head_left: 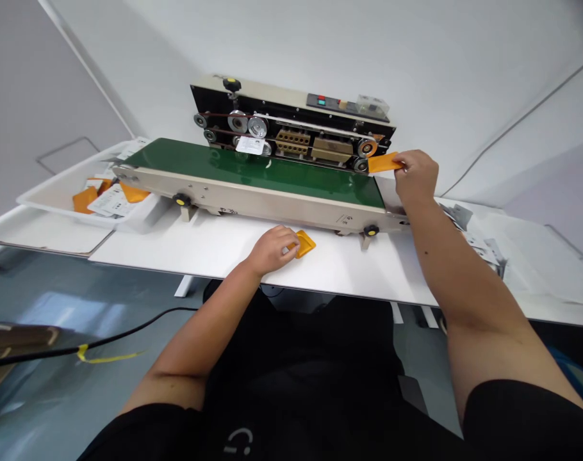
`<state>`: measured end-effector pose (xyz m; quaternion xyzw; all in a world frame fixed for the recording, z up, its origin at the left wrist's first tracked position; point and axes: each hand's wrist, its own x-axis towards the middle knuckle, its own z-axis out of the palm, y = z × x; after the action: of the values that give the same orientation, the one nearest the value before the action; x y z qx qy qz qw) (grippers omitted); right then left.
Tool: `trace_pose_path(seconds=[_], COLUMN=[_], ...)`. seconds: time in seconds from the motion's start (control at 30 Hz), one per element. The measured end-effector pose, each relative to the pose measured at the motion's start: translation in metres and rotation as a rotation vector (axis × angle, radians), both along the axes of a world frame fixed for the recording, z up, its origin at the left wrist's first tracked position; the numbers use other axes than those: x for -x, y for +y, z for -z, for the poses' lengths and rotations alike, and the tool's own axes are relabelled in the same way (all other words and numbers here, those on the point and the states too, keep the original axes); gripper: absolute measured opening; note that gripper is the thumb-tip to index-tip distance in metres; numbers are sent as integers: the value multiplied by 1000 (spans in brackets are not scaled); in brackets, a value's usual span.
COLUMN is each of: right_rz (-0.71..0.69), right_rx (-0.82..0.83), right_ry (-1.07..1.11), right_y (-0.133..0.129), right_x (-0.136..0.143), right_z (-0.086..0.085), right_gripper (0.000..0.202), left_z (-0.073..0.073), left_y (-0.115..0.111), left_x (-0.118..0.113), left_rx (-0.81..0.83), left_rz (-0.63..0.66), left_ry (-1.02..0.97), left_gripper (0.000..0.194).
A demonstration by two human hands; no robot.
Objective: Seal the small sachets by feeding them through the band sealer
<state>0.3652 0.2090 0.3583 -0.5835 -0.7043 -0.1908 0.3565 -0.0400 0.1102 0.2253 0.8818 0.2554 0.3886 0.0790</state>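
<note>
Hands pinch orange packets, right one at machine rollers.

Two hands, two held orange packets, one belt, one machine

I see the person's two arms stretched to the front. The left arm comes diagonally inward, its wrist nearly straight, and the left hand is low, back upward, with the fingers curled and pinching against the thumb. The right arm reaches farther forward, also slanting inward, and the right hand is farther out, its fingers bent and closed in a pinch pointing leftward. The hands are well apart.
</note>
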Motion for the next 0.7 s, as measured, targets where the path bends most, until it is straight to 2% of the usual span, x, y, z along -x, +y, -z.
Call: trace_pose_path(seconds=[0.2,0.27,0.33,0.4,0.43,0.53,0.6,0.63,0.7], right_rz=[25,5,-21,-51,-71,-200,-347,-377,-393], right_rx=[123,132,85,0,-41,-81,64,173,400], right_ry=[69,170,281,359,382,444,489,577,800], right_y=[31,36,24,-8,-31,-110,-153,-169,-186], right_x=[12,17,27,44,57,99,126,137,152], right_z=[2,2,1,3,7,38,72,91,126], right_gripper=[22,27,38,49,52,50,37,32,26], left_z=[-1,-1,0,2,4,9,12,12,12], left_y=[2,2,1,0,0,-1,-2,-3,-5], left_x=[1,1,1,-2,-3,-8,-11,-11,-12], left_rx=[115,174,236,281,294,322,330,331,351], left_rz=[99,112,110,85,64,-33,-94,-120,-159], left_ry=[100,167,268,379,419,417,343,288,140], left_gripper=[17,30,53,72,75,57,40,35,32])
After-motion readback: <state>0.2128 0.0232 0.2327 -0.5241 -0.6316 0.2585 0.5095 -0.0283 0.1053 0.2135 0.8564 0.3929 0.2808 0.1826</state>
